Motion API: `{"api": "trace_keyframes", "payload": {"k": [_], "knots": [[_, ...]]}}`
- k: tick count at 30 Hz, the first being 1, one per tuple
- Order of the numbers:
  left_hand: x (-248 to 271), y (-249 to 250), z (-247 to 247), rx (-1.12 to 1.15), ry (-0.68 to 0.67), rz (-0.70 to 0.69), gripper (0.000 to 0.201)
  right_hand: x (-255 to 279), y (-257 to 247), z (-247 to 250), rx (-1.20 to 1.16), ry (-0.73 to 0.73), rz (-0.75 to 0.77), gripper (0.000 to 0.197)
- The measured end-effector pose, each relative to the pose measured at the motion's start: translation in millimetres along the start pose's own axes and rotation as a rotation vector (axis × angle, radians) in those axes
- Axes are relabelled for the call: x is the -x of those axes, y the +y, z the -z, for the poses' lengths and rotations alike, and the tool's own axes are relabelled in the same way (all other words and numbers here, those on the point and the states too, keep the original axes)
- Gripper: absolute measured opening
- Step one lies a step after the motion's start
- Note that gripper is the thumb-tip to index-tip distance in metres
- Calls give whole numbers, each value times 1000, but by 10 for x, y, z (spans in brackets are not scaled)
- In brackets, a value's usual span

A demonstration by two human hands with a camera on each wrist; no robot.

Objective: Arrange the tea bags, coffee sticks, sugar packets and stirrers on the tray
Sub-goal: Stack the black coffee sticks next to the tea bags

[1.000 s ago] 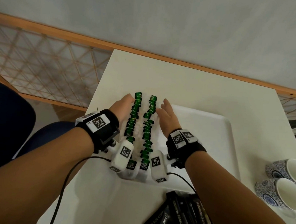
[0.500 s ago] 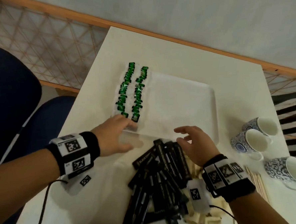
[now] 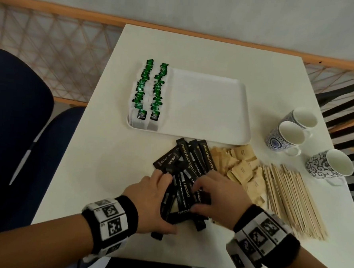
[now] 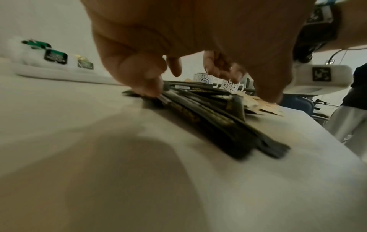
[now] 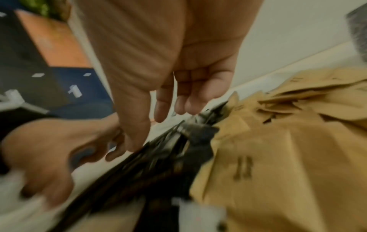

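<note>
Black coffee sticks (image 3: pixel 187 167) lie in a loose pile on the table, just in front of the white tray (image 3: pixel 211 107). My left hand (image 3: pixel 167 203) curls round the pile's left side, thumb along its near edge. My right hand (image 3: pixel 196 197) grips the pile from the right, fingers on top and thumb below. Two rows of green-tagged tea bags (image 3: pixel 149 90) fill the tray's left side. Brown sugar packets (image 3: pixel 242 169) and wooden stirrers (image 3: pixel 292 201) lie to the right of the sticks. The left wrist view shows my thumb (image 4: pixel 149 83) on the coffee sticks (image 4: pixel 198 113).
Three patterned cups (image 3: pixel 292 130) stand at the table's right edge. A blue chair (image 3: pixel 17 124) is at the left, and a wooden lattice rail (image 3: pixel 53 43) runs behind the table (image 3: pixel 100 160). The rest of the tray holds nothing.
Both hands have left the tea bags on the tray, drawn back toward me and closed on the coffee stick pile. The head view has tilted down.
</note>
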State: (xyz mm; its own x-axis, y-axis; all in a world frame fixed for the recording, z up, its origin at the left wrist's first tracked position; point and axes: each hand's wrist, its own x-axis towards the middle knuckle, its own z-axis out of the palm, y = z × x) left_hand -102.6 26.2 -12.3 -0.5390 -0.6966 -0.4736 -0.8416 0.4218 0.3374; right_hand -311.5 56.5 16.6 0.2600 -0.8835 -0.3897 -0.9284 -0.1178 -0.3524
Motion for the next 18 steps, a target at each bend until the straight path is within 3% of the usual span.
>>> {"api": "trace_keyframes", "payload": {"k": [3,6,13,18], "knots": [[1,68,-175,31,50,97,98,31,-110,-151,206,-105,122,51],[-28,47,-233,33,106,142,89,-54,-175,-257,324,-135,186,50],[-158,-118,-89,80,172,115,80,-258,-272,-232,313,-53,172,34],[-273,-248,-1,183,161,168,70,-374,-343,-229,314,15,209,29]]}}
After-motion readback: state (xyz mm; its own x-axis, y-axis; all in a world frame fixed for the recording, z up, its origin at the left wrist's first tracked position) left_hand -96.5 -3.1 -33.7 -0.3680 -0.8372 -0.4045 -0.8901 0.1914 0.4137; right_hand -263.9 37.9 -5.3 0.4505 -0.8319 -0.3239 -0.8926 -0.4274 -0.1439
